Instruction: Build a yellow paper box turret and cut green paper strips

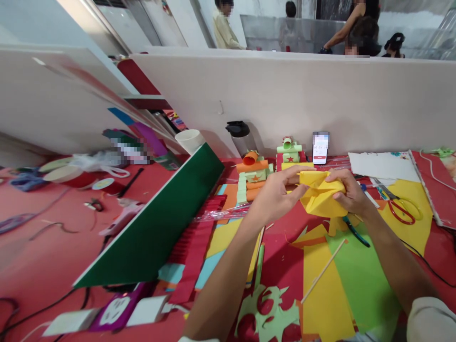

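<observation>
Between my two hands is a piece of folded yellow paper [318,195], raised above the table with creases across its middle. My left hand [281,192] pinches its left edge between thumb and fingers. On the other side, my right hand [347,190] grips the paper's right part, thumb in front. Below lie yellow sheets [322,285], a green sheet [366,280] and a thin wooden stick [324,270]. Dark-teal-handled pliers or cutters [356,232] rest near my right wrist; their head is partly covered. Paper models in orange and pale green [252,175] stand just beyond my left hand.
Red-and-yellow-handled scissors [402,204] lie at right. A phone [320,148] leans on the white partition [278,95], with a bottle [242,137] further left. A dark green board [156,232] slants across the left, near a purple power strip [119,308]. Pale green scraps [270,308] lie in front.
</observation>
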`<state>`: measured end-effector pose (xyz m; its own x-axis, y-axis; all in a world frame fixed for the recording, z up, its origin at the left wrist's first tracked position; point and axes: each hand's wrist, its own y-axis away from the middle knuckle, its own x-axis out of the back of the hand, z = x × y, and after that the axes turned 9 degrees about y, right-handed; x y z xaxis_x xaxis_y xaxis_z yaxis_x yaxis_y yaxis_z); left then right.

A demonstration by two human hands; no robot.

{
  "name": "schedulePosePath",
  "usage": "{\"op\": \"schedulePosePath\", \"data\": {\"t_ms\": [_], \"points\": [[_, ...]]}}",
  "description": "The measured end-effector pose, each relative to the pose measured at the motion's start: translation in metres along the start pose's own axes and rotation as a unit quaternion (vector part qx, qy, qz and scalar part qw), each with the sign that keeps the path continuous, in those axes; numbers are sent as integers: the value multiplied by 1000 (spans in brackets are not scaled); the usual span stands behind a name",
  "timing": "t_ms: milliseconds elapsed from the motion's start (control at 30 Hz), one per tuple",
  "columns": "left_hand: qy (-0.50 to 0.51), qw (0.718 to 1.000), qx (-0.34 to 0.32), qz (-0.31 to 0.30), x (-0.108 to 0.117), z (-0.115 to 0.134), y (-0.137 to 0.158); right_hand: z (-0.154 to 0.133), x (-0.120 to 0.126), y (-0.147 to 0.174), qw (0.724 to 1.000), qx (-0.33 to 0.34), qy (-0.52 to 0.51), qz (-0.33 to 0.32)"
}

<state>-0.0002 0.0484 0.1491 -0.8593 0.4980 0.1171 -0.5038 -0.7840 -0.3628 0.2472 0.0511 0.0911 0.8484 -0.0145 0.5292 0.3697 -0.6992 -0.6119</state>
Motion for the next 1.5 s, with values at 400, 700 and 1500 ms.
{"op": "schedulePosePath", "data": {"t_ms": [400, 700, 1500], "points": [[-282, 944, -169, 40, -2, -10, 6, -1, 5, 0, 999, -12, -9, -35], [-311, 912, -258, -76, 26, -7, 7, -9, 5, -1, 980, -47, -132, -140], [-287, 920, -269, 10, 8, -9, 4, -13, 12, -5, 997, 33, -41, -61]]}}
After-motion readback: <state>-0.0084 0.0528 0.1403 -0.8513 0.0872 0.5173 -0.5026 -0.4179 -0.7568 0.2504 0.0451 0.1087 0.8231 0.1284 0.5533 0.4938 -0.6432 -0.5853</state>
